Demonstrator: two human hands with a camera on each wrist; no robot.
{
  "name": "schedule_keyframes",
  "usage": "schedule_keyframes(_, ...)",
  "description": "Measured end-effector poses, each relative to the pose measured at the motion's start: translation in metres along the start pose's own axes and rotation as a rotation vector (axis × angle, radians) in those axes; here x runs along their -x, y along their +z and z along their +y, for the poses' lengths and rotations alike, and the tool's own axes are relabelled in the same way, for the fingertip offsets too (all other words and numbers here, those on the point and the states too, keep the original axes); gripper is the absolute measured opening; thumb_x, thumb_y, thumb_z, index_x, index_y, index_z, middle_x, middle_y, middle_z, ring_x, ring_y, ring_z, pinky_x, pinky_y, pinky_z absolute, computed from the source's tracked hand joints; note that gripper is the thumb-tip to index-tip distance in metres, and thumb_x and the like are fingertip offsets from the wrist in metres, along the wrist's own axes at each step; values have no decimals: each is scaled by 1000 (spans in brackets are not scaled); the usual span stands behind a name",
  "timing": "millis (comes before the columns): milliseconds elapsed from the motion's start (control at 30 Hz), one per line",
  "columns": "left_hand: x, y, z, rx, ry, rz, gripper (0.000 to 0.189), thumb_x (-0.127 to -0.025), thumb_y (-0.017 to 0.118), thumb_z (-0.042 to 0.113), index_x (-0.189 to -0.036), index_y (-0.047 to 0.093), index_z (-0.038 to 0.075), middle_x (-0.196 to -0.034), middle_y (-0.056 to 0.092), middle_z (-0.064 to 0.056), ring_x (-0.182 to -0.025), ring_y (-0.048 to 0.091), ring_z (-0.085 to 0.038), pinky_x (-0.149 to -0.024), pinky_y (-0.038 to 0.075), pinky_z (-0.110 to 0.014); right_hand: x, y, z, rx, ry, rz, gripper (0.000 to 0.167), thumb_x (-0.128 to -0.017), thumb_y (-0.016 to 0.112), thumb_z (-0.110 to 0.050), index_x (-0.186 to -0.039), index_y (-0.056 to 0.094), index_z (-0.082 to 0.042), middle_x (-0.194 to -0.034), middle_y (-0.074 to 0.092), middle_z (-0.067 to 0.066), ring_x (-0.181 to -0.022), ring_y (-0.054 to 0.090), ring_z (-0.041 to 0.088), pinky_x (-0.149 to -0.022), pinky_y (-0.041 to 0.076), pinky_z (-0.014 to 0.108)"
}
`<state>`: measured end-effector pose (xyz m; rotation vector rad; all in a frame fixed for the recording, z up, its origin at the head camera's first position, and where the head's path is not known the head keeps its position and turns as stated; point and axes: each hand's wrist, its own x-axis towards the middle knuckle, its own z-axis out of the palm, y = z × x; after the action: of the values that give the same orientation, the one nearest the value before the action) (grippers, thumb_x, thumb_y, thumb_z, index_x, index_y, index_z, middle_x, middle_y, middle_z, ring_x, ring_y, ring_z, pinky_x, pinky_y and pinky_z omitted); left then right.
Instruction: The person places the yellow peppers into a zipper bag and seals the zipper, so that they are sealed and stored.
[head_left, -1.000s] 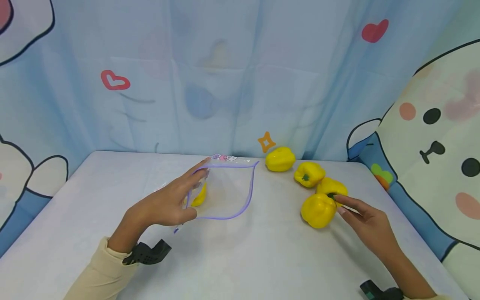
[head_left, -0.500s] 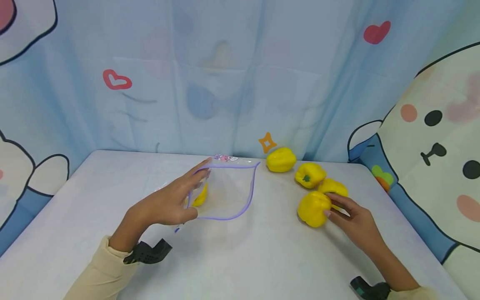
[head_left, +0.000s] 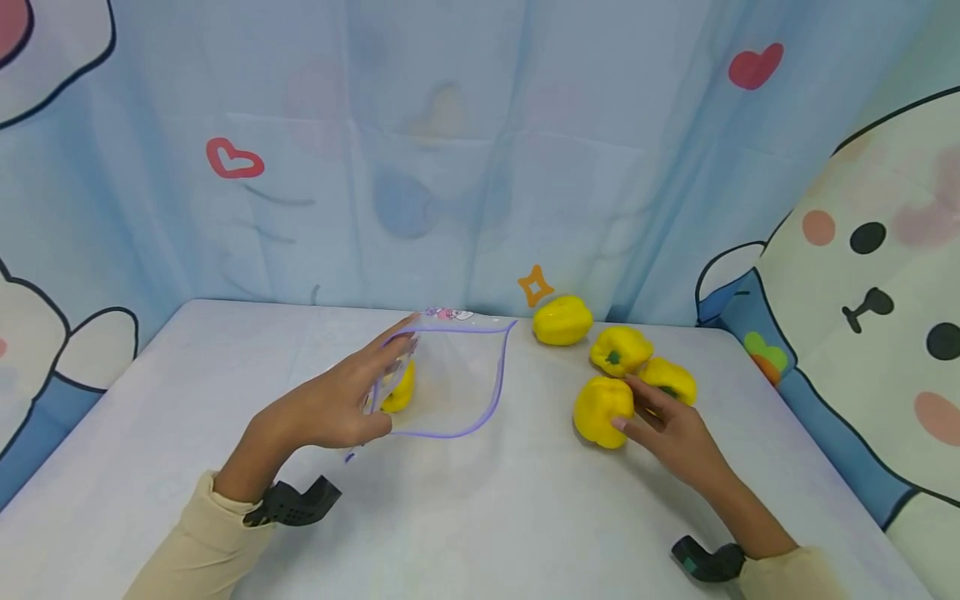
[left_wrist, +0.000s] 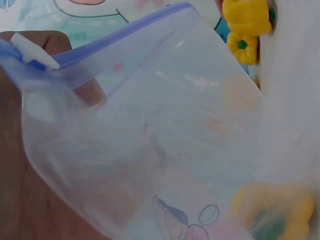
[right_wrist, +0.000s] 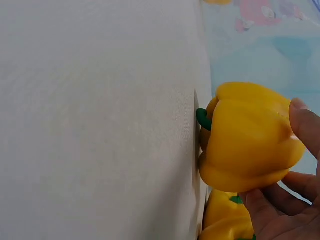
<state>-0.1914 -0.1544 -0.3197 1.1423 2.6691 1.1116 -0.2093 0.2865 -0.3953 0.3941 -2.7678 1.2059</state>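
My left hand (head_left: pixel 330 404) holds a clear zip bag (head_left: pixel 453 387) with a purple rim by its left side, thumb near and fingers far, and its mouth stands wide. A white slider (left_wrist: pixel 36 52) sits on the purple zip strip in the left wrist view. Through the film shows a yellow bell pepper (left_wrist: pixel 272 212), partly hidden by my left hand in the head view. With thumb and fingertips my right hand (head_left: pixel 678 437) grips another yellow bell pepper (head_left: pixel 602 412), its green stem (right_wrist: pixel 204 120) facing the tabletop. Whether it touches the table I cannot tell.
Behind my right hand lie more yellow bell peppers: one at the back edge (head_left: pixel 562 320), one in the middle (head_left: pixel 621 350), one beside my fingers (head_left: pixel 671 377). The white table (head_left: pixel 480 517) ends at a blue cartoon curtain (head_left: pixel 450 167).
My right hand has moved left with the gripped bell pepper, away from the other peppers and toward the bag. The left hand and the zip bag have barely moved.
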Motion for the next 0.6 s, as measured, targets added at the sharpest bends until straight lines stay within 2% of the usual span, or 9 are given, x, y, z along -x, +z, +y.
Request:
schedule_keyframes(267,1,0,1,-2,-2,6,85,-75,50,6,-153,18,-3,-162,2,5,-141,24,-18,-108,31,-47,-9,5,3,-11,35,-69,81,-90,69,-33,-150,29,3,-146,39,26,-126,47,41,-97,42,44)
schedule_keyframes(433,0,0,1,10,-13,3,86,-74,50,5,-154,17,0,-162,3,6,-140,27,-19,-107,33,-47,-10,3,3,-22,57,-97,80,-89,70,-34,-150,32,1,-143,43,26,-123,50,41,-94,45,45)
schedule_keyframes(600,0,1,2,5,-13,0,86,-74,51,6,-153,18,-2,-162,3,6,-140,27,-19,-107,33,-47,-9,2,2,-32,53,-99,79,-88,71,-33,-149,34,1,-142,44,25,-122,50,41,-94,46,43)
